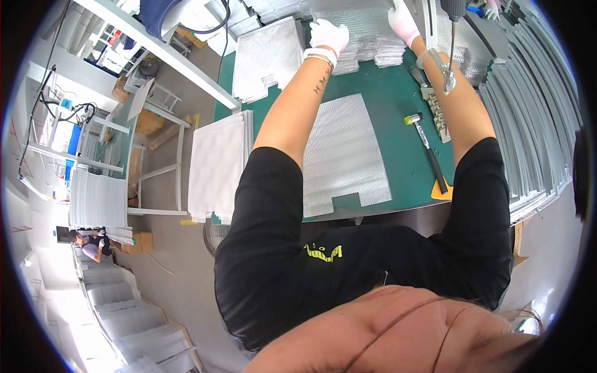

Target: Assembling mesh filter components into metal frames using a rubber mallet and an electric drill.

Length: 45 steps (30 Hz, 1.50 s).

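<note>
My left hand (328,36), in a white and pink glove, is closed at the left edge of a stack of silvery textured mesh sheets (367,37) at the table's far side. What its fingers hold, if anything, is hidden. My right hand (404,25), gloved alike, lies along the stack's right edge with fingers stretched out, the tips near the picture's top edge. Between my forearms and nearer to me, a single mesh sheet (345,149) with a notched near edge lies flat on the green tabletop (395,149).
More sheets (267,59) lie at the far left, and a white pile (217,161) sits nearer. A hammer (428,149) and metal block (438,115) lie right of centre. A driver (453,37) hangs over my right forearm. Grey panels (528,118) stand rightmost. A person (93,244) is far left.
</note>
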Tool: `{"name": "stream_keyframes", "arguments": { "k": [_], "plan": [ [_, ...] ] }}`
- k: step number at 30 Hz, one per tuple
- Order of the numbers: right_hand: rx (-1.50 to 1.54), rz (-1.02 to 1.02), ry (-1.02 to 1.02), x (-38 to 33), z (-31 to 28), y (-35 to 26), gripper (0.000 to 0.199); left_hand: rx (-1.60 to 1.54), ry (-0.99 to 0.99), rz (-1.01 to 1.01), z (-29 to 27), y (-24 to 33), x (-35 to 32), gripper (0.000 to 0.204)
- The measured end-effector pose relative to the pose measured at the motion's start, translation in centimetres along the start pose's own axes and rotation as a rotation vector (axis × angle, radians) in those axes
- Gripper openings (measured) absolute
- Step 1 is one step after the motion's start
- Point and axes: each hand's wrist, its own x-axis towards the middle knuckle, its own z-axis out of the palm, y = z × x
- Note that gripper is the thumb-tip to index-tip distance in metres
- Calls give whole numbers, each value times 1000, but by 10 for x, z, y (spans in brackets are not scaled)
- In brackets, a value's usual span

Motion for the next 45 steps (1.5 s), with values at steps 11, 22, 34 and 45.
{"name": "stream_keyframes", "arguments": {
  "k": [11, 22, 34, 45],
  "plan": [
    [1122, -142, 5, -7, -126, -20, 24, -859, 100, 289, -63, -46, 11, 54],
    [795, -207, -75, -104, -178, -29, 47, -955, 18, 334, -77, -39, -86, 47],
    [865, 56, -418, -340, -249, -109, 52, -82, 420, 311, -80, -113, -371, 71],
    [582, 4, -598, -383, -209, -110, 49, 321, 183, 89, -64, -161, -385, 70]
  ]
}}
